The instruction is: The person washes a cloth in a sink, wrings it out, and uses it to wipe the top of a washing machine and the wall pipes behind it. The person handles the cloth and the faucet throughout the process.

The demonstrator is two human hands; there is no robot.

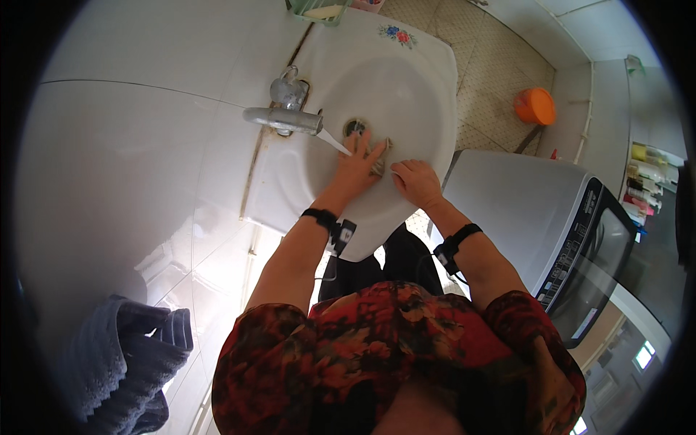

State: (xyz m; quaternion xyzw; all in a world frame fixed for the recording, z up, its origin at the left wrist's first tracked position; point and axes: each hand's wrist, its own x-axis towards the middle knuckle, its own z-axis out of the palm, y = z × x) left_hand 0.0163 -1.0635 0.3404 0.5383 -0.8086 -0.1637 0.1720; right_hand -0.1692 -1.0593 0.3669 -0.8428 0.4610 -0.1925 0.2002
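Water runs from the metal faucet (288, 119) onto my left hand (354, 166), which lies in the white ceramic washbasin (405, 92) just below the drain (355, 128). Its fingers are spread over a small, crumpled, brownish-grey cloth (379, 163), pressing on it rather than visibly gripping it. To the right of the cloth, my right hand (417, 181) rests at the basin's inner slope with its fingers curled. Whether anything is inside those fingers cannot be seen. Both wrists wear black straps with small devices.
A grey washing machine (511, 212) stands close on the right. Beyond the basin are an orange bucket (535, 106) on the tiled floor and a green soap dish (326, 20) with a bar of soap. Blue-grey towels (130, 359) hang at the lower left by the tiled wall.
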